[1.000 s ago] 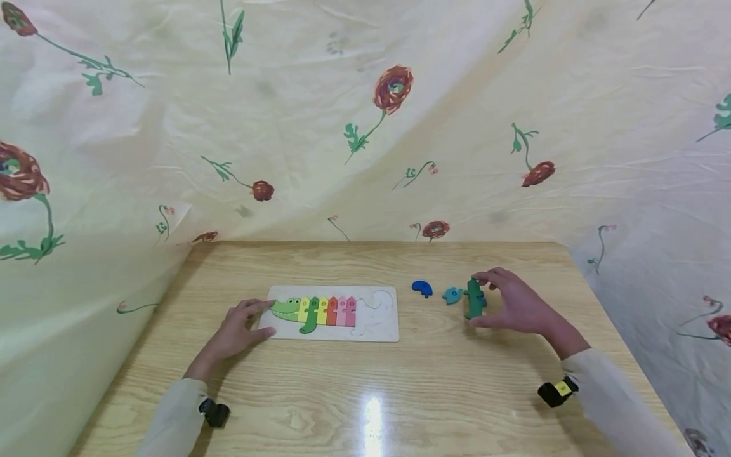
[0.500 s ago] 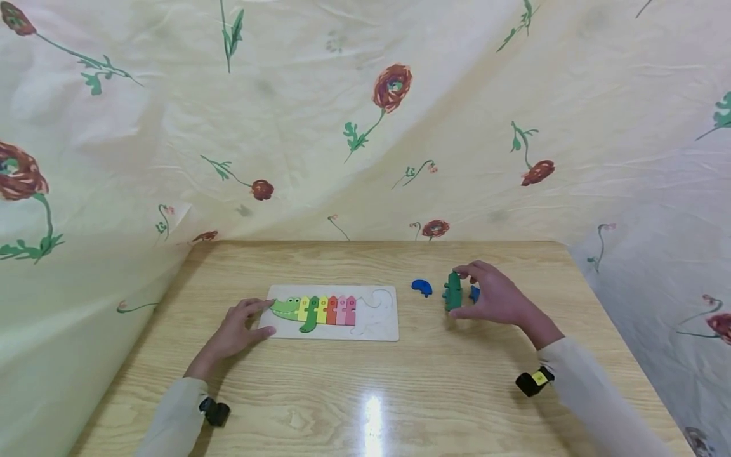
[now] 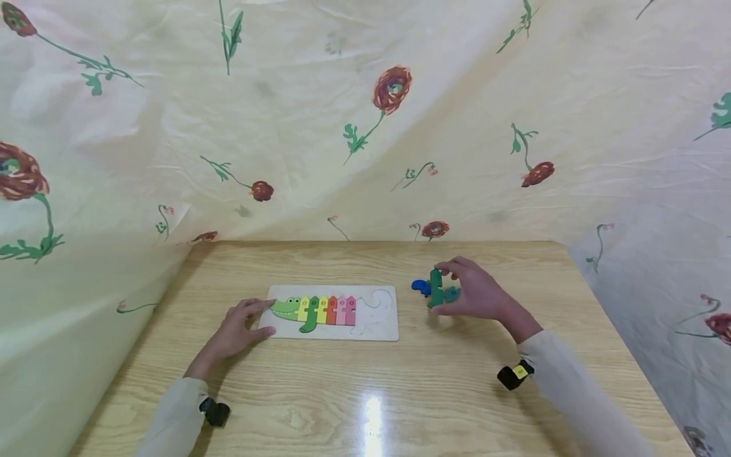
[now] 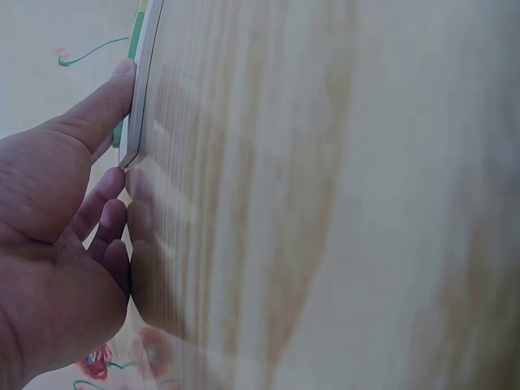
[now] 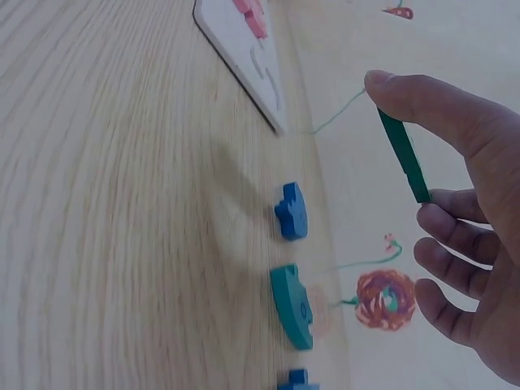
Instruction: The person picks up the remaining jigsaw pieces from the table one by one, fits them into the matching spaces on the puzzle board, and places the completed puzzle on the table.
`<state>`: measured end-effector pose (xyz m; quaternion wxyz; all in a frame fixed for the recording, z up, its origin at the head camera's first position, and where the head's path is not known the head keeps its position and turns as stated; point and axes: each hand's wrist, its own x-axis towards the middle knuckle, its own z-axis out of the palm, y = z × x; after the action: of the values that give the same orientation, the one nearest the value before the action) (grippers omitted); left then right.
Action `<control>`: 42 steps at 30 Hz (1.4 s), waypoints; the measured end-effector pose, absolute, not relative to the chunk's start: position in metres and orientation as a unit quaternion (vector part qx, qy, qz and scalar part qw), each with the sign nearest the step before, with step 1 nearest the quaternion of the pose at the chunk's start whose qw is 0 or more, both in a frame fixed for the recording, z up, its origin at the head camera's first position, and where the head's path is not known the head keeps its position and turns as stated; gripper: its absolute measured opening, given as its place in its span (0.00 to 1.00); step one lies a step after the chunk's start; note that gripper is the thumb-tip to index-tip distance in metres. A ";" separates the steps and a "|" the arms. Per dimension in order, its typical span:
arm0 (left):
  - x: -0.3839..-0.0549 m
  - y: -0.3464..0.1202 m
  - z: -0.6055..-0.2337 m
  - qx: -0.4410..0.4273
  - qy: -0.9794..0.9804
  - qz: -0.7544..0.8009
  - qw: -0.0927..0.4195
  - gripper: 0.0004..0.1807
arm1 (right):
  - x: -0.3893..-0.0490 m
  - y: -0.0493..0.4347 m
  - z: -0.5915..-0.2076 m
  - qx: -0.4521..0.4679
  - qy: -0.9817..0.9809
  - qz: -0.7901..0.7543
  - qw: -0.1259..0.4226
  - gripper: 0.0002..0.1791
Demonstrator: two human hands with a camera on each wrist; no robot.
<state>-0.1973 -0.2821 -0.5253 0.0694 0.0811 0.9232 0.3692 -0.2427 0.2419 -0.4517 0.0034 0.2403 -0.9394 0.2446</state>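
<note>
Your right grip (image 3: 475, 292) pinched the green piece (image 3: 436, 284), pointing twelve-to-six; your loose left grip (image 3: 235, 327) touched the board (image 3: 384, 324), toward nine.

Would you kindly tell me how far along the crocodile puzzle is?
Done: the crocodile head and six coloured strips look set on the board. In hand: the right hand pinches a green piece. Remaining: the board's right end shows bare outlines, while two blue pieces and a teal piece lie loose.

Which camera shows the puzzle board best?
The head view, showing nearly the whole puzzle board and its face. The left wrist view catches only an edge by the left hand; the right wrist view, one end with a pink piece.
</note>
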 end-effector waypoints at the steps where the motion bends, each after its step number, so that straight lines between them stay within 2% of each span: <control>1: -0.197 -0.282 -0.526 0.081 0.924 0.368 0.070 0.37 | -0.243 0.240 -0.452 0.241 -0.939 0.245 0.002 0.49; 42: -0.198 -0.283 -0.527 0.080 0.924 0.368 0.067 0.37 | -0.254 0.163 -0.477 0.258 -0.935 0.238 -0.040 0.53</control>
<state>-0.1976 -0.2834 -0.5268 0.0671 0.0801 0.9239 0.3681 -0.2537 0.1627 -0.4766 -0.0399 0.2583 -0.9354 0.2381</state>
